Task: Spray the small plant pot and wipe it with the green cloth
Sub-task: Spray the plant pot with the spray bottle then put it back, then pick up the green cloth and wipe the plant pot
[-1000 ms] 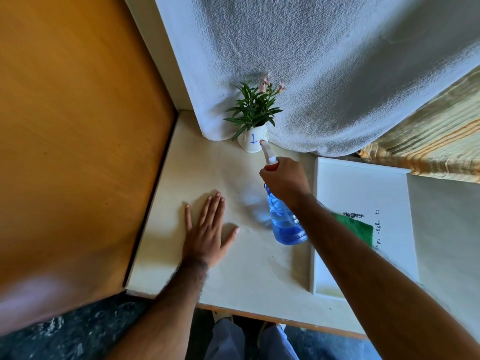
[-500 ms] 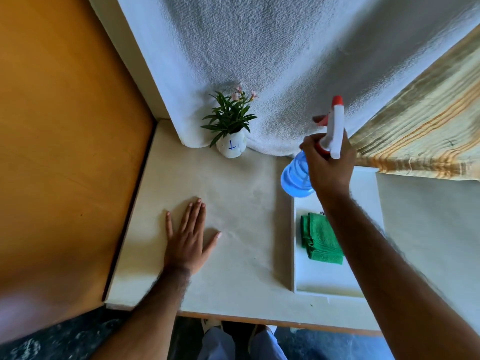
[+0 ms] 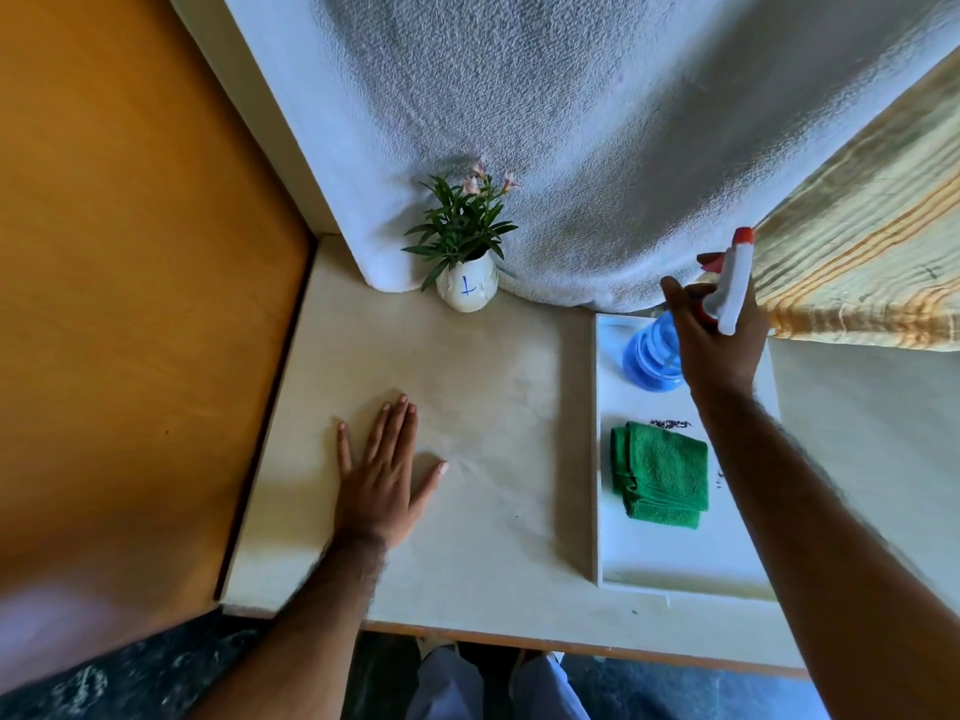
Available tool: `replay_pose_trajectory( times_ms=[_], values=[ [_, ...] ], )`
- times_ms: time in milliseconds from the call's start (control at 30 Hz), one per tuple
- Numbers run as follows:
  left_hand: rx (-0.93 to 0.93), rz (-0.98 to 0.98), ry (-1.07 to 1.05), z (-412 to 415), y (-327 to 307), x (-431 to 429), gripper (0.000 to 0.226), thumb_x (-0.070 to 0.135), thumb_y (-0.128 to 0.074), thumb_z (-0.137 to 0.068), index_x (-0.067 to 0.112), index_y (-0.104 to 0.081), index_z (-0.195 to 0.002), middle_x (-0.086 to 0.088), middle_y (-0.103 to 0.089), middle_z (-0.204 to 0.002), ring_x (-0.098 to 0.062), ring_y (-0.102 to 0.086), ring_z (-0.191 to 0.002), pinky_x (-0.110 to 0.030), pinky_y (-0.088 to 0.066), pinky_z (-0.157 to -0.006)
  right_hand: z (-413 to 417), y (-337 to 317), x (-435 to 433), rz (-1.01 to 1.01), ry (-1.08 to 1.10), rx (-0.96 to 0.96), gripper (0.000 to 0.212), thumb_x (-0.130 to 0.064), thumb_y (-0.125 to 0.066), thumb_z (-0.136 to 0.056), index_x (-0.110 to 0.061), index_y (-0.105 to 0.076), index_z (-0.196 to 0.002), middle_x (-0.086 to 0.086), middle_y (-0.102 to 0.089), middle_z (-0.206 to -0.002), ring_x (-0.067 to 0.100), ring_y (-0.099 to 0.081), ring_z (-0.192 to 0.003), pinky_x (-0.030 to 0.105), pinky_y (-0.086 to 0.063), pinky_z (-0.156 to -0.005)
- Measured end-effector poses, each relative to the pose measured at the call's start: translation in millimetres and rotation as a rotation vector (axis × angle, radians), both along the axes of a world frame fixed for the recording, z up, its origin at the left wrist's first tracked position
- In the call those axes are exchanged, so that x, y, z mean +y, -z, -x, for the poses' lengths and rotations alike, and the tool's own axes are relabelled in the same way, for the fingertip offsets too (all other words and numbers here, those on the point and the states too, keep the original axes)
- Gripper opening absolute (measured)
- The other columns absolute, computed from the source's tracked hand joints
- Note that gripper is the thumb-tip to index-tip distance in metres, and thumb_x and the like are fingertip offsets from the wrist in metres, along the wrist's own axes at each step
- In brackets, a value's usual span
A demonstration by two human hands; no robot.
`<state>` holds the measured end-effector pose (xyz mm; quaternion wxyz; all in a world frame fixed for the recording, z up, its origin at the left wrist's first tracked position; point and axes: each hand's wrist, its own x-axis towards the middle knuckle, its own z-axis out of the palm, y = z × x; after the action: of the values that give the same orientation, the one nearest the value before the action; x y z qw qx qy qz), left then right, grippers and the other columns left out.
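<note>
A small white plant pot with a blue mark and a green, pink-flowered plant stands at the back of the table against a white towel. My right hand grips the neck of a blue spray bottle with a white and red nozzle, over the far end of a white tray, well right of the pot. A folded green cloth lies in the middle of that tray. My left hand rests flat on the table, fingers spread, in front of the pot.
A white towel hangs behind the pot and tray. A striped yellow fabric hangs at the right. An orange wooden panel borders the cream table on the left. The table's front edge runs just above my knees.
My right hand has pulled the spray bottle back from the pot and carried it right, over the tray's far end. The green cloth is now uncovered. My left hand has stayed flat.
</note>
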<state>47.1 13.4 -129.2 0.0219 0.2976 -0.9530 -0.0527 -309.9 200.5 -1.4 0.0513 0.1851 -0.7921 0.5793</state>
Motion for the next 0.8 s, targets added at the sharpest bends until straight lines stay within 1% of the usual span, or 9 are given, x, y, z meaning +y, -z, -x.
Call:
replay_pose_trajectory(
  times_ms=[100,267,367,433,500,567,633,700,800],
  values=[
    [-0.007,-0.005,-0.003,1.0,-2.7,0.3,0.089,0.070,-0.032,-0.097,0.014,-0.024,-0.166,-0.004,-0.023,-0.176,-0.023,-0.025,-0.161,-0.074,-0.020,-0.125,-1.1,-2.8,1.6,0.028,0.011,0.008,0.028,-0.035,-0.084,-0.087,-0.045,-0.064,-0.104,-0.012,-0.069,-0.076,0.010,-0.063,-0.066,0.036,-0.056,-0.070],
    [-0.007,-0.008,-0.001,0.5,-3.2,1.0,0.089,0.069,-0.032,-0.097,0.013,-0.025,-0.166,-0.005,-0.025,-0.175,-0.023,-0.026,-0.161,-0.074,-0.022,-0.124,2.4,-6.3,-0.1,0.000,-0.060,-0.045,0.041,-0.031,-0.089,-0.080,-0.039,-0.061,-0.109,-0.027,-0.071,-0.077,-0.009,-0.061,-0.063,0.006,-0.048,-0.066],
    [-0.002,-0.014,-0.001,0.1,-2.1,0.5,0.088,0.070,-0.031,-0.098,0.013,-0.025,-0.166,-0.004,-0.025,-0.175,-0.023,-0.026,-0.161,-0.074,-0.019,-0.126,3.9,-0.5,10.5,-0.087,-0.099,-0.119,0.059,-0.042,-0.093,-0.073,-0.017,-0.065,-0.119,-0.014,-0.075,-0.093,-0.001,-0.068,-0.082,0.019,-0.057,-0.080],
    [-0.010,-0.021,0.003,0.4,-1.7,0.1,0.089,0.070,-0.029,-0.098,0.014,-0.024,-0.166,-0.003,-0.023,-0.176,-0.022,-0.024,-0.162,-0.073,-0.017,-0.127,-7.2,5.9,26.7,-0.161,-0.071,-0.104,0.072,-0.052,-0.091,-0.072,-0.015,-0.058,-0.125,-0.003,-0.071,-0.109,0.006,-0.067,-0.097,0.024,-0.055,-0.090],
    [-0.005,-0.024,0.002,-0.1,-0.3,0.0,0.089,0.070,-0.029,-0.098,0.014,-0.024,-0.166,-0.003,-0.022,-0.176,-0.021,-0.024,-0.162,-0.073,-0.017,-0.127,-31.5,15.9,47.0,-0.199,0.021,-0.025,0.064,-0.060,-0.082,-0.078,-0.019,-0.052,-0.118,0.003,-0.061,-0.109,0.016,-0.062,-0.099,0.034,-0.053,-0.092],
    [-0.001,-0.028,-0.005,-0.5,1.3,-0.4,0.088,0.070,-0.029,-0.098,0.015,-0.022,-0.167,-0.002,-0.021,-0.177,-0.019,-0.023,-0.162,-0.072,-0.015,-0.127,-61.2,27.0,71.7,-0.286,0.056,0.019,0.056,-0.070,-0.068,-0.084,-0.024,-0.046,-0.105,0.003,-0.052,-0.099,0.025,-0.054,-0.090,0.048,-0.051,-0.083],
    [0.002,-0.032,-0.006,-1.3,3.0,-0.3,0.088,0.070,-0.027,-0.098,0.017,-0.019,-0.167,0.000,-0.018,-0.178,-0.018,-0.020,-0.163,-0.072,-0.012,-0.128,-87.7,41.1,99.7,-0.474,-0.104,0.096,0.059,-0.074,-0.061,-0.086,-0.020,-0.049,-0.107,0.001,-0.051,-0.102,0.023,-0.051,-0.094,0.045,-0.049,-0.085],
    [0.017,-0.025,-0.005,-1.9,4.5,0.2,0.087,0.070,-0.029,-0.098,0.017,-0.019,-0.167,0.000,-0.018,-0.178,-0.018,-0.021,-0.163,-0.071,-0.011,-0.128,-102.4,58.8,126.0,-0.684,-0.330,0.247,0.071,-0.068,-0.064,-0.086,-0.008,-0.056,-0.122,0.008,-0.056,-0.120,0.027,-0.054,-0.112,0.042,-0.048,-0.098],
    [0.027,-0.006,-0.007,-1.7,4.9,-0.1,0.088,0.070,-0.032,-0.098,0.016,-0.022,-0.167,-0.001,-0.021,-0.177,-0.018,-0.023,-0.162,-0.071,-0.013,-0.128,-111.2,77.8,145.7,-0.889,-0.502,0.356,0.077,-0.057,-0.063,-0.091,-0.001,-0.052,-0.144,0.018,-0.049,-0.152,0.034,-0.045,-0.143,0.054,-0.043,-0.113]
  ],
)
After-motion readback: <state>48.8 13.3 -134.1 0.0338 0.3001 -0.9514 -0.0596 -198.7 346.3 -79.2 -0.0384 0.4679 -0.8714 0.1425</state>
